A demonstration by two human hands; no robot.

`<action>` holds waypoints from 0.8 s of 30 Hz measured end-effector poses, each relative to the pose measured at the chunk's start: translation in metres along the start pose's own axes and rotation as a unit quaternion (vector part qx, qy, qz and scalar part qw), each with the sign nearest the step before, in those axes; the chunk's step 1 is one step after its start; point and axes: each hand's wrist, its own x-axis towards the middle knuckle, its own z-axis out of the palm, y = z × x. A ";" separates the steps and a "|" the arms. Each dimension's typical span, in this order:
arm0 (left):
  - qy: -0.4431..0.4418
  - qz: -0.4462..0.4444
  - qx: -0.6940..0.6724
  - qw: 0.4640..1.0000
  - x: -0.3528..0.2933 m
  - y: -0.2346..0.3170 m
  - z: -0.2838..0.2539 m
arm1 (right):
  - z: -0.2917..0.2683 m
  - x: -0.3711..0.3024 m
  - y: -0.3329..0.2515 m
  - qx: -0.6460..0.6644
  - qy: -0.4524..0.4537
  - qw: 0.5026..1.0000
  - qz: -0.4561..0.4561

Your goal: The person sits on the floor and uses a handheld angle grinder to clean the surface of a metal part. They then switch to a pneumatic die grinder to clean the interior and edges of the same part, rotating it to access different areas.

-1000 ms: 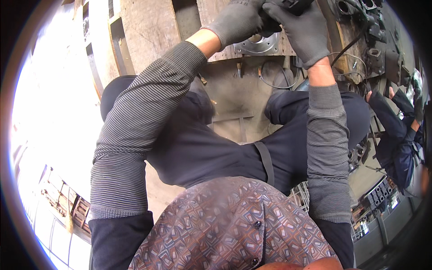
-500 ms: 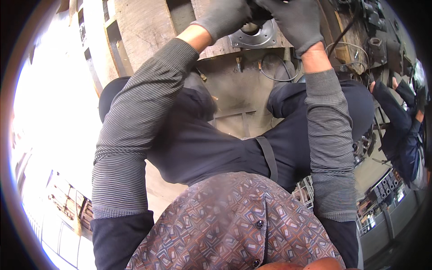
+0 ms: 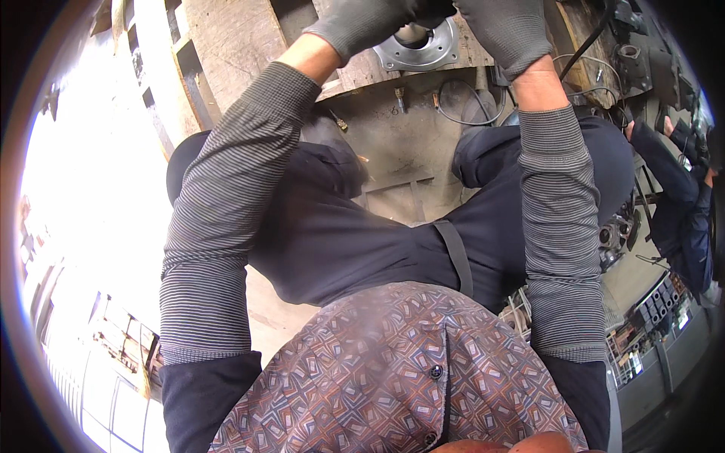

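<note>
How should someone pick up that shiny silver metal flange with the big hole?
Probably by its near outer rim, coming from the person's side. The metal flange sits by the near edge of the wooden pallet, and that curved rim is uncovered. The left hand and right hand crowd its far side.

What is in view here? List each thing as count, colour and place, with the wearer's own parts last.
flange: 1, silver-grey, pallet's near edge
pallet: 1, pale wood, top
brass pieces: at least 2, brass-coloured, floor below pallet
hose: 1, black, upper right
metal parts: several, dark grey, right
co-worker: 1, dark blue clothes, right edge
floor: 1, grey-brown, between legs
shirt: 1, brownish pattern, bottom
trousers: 1 pair, dark, middle
sleeves: 2, grey striped, both sides
left hand: 1, grey glove, top, fingers partly hidden
right hand: 1, grey glove, top, fingers cut off
</note>
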 end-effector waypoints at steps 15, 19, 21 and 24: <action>-0.024 0.036 0.050 0.998 0.003 -0.010 -0.001 | 0.003 -0.005 0.009 0.003 0.011 1.000 0.023; -0.055 -0.005 -0.049 0.997 -0.002 -0.010 0.003 | 0.005 -0.011 0.010 0.032 -0.024 0.996 0.074; -0.002 0.054 0.012 0.998 -0.003 -0.010 0.004 | 0.009 -0.012 0.014 0.048 -0.032 0.995 0.085; -0.037 0.014 -0.002 0.999 0.002 -0.010 0.003 | 0.007 -0.012 0.017 0.130 0.026 0.989 0.062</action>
